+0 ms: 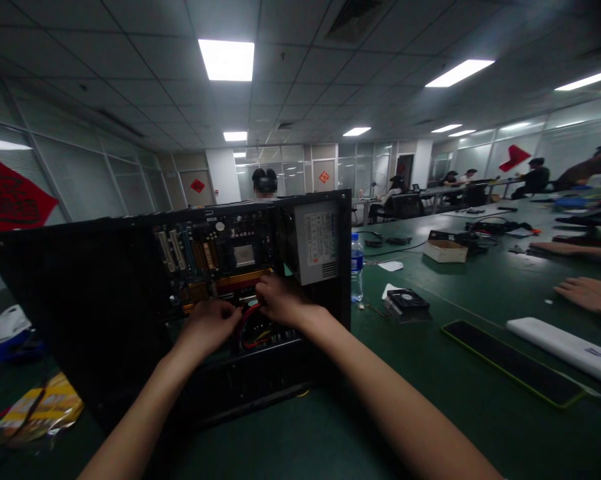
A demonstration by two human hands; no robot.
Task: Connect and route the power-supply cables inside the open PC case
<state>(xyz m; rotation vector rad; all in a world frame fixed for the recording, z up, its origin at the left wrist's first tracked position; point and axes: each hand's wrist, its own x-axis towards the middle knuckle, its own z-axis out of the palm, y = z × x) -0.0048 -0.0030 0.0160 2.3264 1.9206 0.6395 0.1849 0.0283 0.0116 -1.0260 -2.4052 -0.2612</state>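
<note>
A black computer case (75,300) stands open-sided on the green table in front of me. Inside it are a motherboard (230,230) with slots and a silver square chip cover, and a power supply (321,247) with a white label at the upper right. My right hand (283,300) reaches in below the motherboard's yellow memory slots, fingers closed round red and black cables (247,319). Just left of it, my left hand (211,327) has its fingers pinched beside the same cables; whatever lies between its fingertips is too small to tell.
Right of the case are a water bottle (356,267), a cooling fan (407,303), a small open box (445,251), a black mat (510,360) and a white keyboard-like bar (565,350). Another person's hand (587,293) rests farther right. A yellow packet (45,407) lies left.
</note>
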